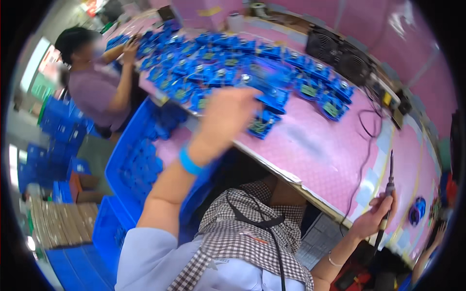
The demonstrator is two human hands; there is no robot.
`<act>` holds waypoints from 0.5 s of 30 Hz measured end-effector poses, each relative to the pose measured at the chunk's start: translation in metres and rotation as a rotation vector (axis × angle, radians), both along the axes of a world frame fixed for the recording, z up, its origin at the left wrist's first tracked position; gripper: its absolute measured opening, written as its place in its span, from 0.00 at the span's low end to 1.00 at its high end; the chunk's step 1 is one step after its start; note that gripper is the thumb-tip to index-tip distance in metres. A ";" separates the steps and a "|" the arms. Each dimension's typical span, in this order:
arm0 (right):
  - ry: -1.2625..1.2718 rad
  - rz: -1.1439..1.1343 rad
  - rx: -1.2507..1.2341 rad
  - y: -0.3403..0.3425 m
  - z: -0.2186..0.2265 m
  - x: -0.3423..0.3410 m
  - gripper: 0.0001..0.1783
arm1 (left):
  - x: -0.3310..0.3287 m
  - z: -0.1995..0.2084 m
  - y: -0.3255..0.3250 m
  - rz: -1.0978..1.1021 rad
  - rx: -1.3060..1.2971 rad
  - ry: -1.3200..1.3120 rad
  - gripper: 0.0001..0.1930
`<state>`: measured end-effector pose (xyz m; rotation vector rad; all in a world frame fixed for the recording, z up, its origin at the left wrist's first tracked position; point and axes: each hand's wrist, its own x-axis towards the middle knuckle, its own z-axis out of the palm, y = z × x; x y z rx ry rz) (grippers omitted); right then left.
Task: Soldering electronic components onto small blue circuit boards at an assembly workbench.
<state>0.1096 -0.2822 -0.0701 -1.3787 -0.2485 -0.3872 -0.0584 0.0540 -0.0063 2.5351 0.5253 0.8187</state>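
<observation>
My left hand (228,116), smeared by motion, reaches over the near edge of the pink table. At its fingertips is a blurred blue plastic housing (274,75), smeared along with the hand, and the fingers look closed on it. Rows of similar blue housings (257,127), several with green circuit boards and metallic round parts, lie around and beyond that hand. Lower right, my right hand (374,216) is closed round the handle of a soldering iron (390,186), its thin tip pointing up and away from me.
Blue bins (116,169) with blue parts stand at the left, near stacked cardboard (63,223). A person (97,82) works at the table's far left. Black fans (335,53) stand along the back. A dark cable (361,165) crosses the pink table (310,150); a solder-like spool (416,211) lies right.
</observation>
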 end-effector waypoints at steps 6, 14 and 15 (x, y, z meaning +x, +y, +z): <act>0.050 -0.083 -0.035 -0.004 -0.015 0.020 0.16 | -0.063 -0.062 0.199 0.497 0.313 0.289 0.17; -0.347 -0.814 -0.426 -0.155 0.000 0.112 0.08 | -0.088 -0.054 0.255 0.478 0.067 0.107 0.23; -0.499 -0.993 -0.613 -0.205 -0.010 0.135 0.13 | -0.080 -0.055 0.248 0.212 -0.050 -0.041 0.24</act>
